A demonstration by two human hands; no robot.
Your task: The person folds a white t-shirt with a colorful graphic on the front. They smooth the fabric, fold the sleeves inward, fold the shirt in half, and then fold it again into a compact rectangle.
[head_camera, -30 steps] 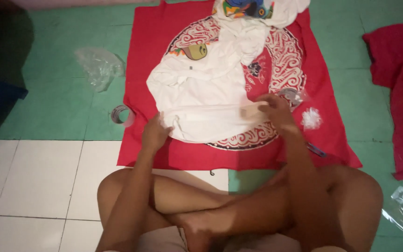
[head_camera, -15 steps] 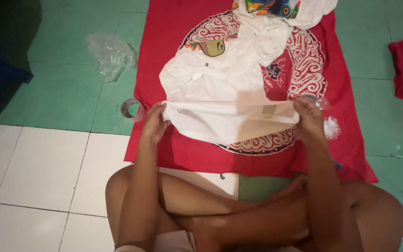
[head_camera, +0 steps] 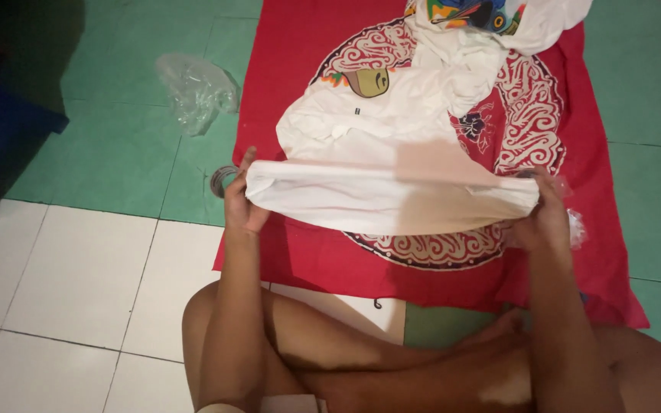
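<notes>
A white T-shirt lies on a red patterned cloth spread over the floor. Its lower part is folded up into a long band. My left hand grips the left end of that band. My right hand grips the right end. Both hands hold the fold just above the cloth, near my crossed legs. A small coloured print shows on the shirt's upper part.
A second white garment with a bright print lies bunched at the cloth's far edge. A crumpled clear plastic bag sits on the green tiles at left. A small round tape roll lies beside my left hand. A dark blue object stands far left.
My hands have taken the shirt's lower edge and folded it upward into a band. The view has shifted, so the cloth now sits more to the right and closer.
</notes>
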